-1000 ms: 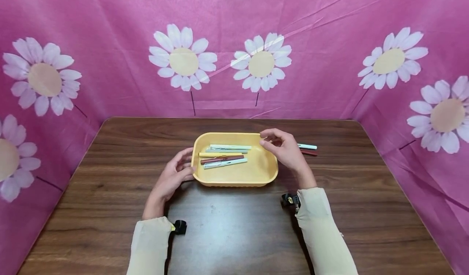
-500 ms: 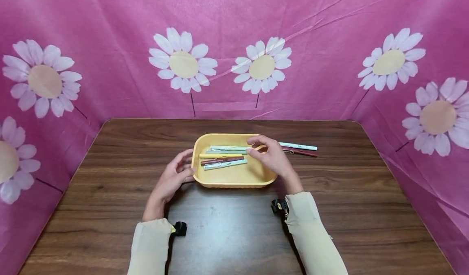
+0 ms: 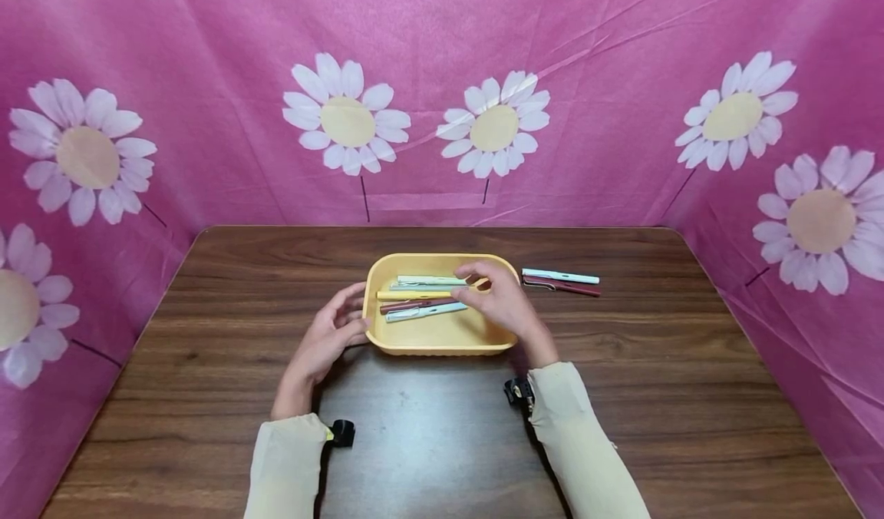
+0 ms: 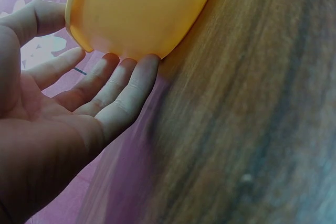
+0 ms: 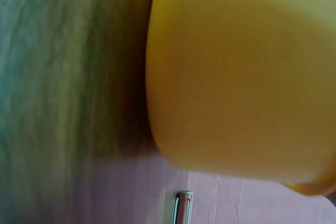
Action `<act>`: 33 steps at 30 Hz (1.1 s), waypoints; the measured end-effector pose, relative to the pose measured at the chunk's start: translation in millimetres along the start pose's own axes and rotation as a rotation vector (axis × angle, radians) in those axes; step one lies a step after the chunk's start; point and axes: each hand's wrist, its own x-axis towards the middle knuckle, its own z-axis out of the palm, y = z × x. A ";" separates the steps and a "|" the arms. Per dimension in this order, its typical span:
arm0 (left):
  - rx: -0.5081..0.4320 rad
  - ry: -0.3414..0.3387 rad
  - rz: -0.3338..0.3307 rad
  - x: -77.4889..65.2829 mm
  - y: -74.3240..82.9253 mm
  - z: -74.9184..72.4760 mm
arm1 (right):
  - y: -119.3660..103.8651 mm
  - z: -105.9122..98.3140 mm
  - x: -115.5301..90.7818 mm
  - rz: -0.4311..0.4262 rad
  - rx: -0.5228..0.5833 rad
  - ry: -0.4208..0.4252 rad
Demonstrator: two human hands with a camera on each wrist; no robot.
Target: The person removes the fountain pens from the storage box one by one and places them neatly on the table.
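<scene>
A yellow plastic tray (image 3: 442, 348) stands on the table with several pens lying side by side in it. They include a yellow pen (image 3: 414, 295), a dark red pen (image 3: 414, 305), a pale mint pen (image 3: 424, 313) in front and light green pens (image 3: 421, 279) behind. My left hand (image 3: 328, 342) rests its fingertips on the tray's left end; in the left wrist view the fingers (image 4: 126, 98) meet its outer wall. Over the tray's right half, my right hand (image 3: 500, 300) has thumb and forefinger parted at the pens' right ends, which it partly hides.
Right of the tray, a pale blue pen (image 3: 562, 276) and another dark red pen (image 3: 562, 285) lie on the wooden table (image 3: 691, 396). A pink cloth (image 3: 442, 12) with daisies hangs round the back and sides. The right wrist view is mostly tray wall (image 5: 236, 87).
My right hand has moved left from the tray's right rim to over the pens, uncovering the two pens on the table. The left hand stays at the tray's left end.
</scene>
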 end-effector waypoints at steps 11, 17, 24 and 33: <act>0.008 0.011 0.003 -0.3 1.3 0.1 | -6.7 17.9 4.7 0.040 -0.076 -0.071; 0.006 0.013 0.004 0.2 2.2 0.9 | -8.4 27.0 8.3 0.070 -0.122 -0.121; -0.003 0.000 0.012 1.1 1.7 1.0 | -9.1 31.3 9.2 0.086 -0.186 -0.186; 0.000 -0.001 0.010 3.9 2.1 0.9 | -8.4 30.1 10.1 0.048 -0.264 -0.275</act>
